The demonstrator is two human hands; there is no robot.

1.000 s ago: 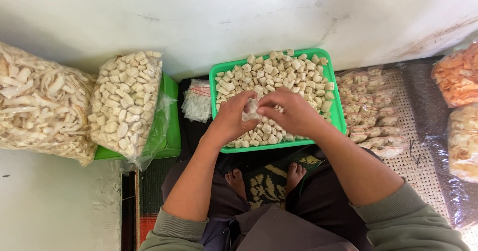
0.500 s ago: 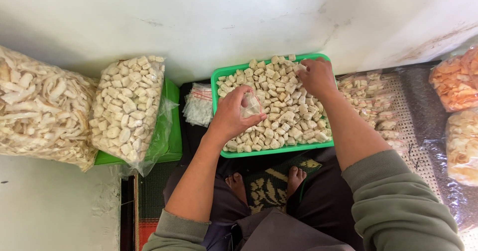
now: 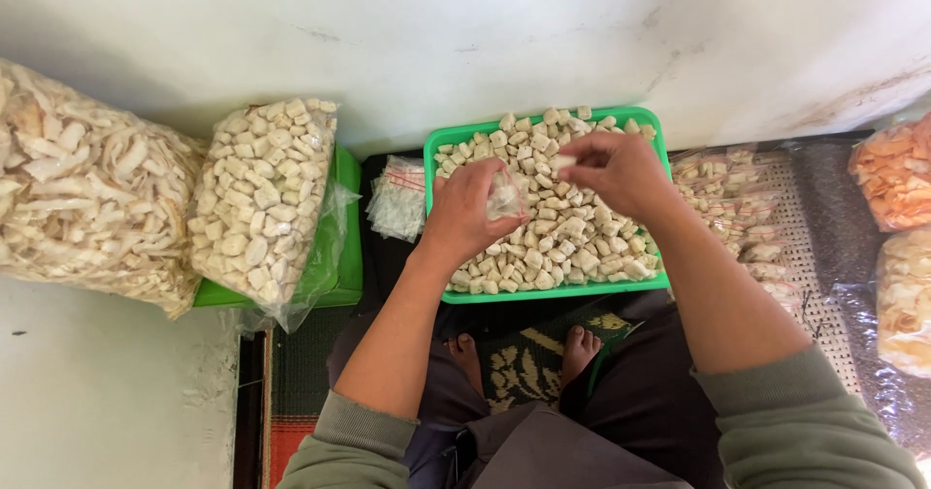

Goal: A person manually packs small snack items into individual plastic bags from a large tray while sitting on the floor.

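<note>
Sacks come first to the eye: a big clear sack of pale strip-shaped crackers [image 3: 82, 188] lies far left against the wall, and beside it a clear bag of pale cube-shaped snacks [image 3: 262, 193] leans on a green tray [image 3: 341, 256], nearly full. Off to the right sit bags of orange crackers [image 3: 897, 174].

In front of the seated person is the working green tray [image 3: 543, 293], heaped almost edge to edge with loose cube snacks [image 3: 567, 242]; by my reckoning most of the packing is yet to do. To its right, on a woven mat, lies a spread of small filled packets [image 3: 732, 203] with red seal strips, so a fair batch looks finished. To the tray's left waits a stack of empty little zip bags [image 3: 396, 203], and plenty remain.

The hands are apart but close, both over the tray. The left hand [image 3: 470, 212] is closed around a small clear bag [image 3: 506, 198], which holds few pieces as far as I can see. The right hand [image 3: 616, 169] pinches a few cubes at its fingertips [image 3: 567, 159], just beside the bag's mouth; this packet seems only begun.
</note>
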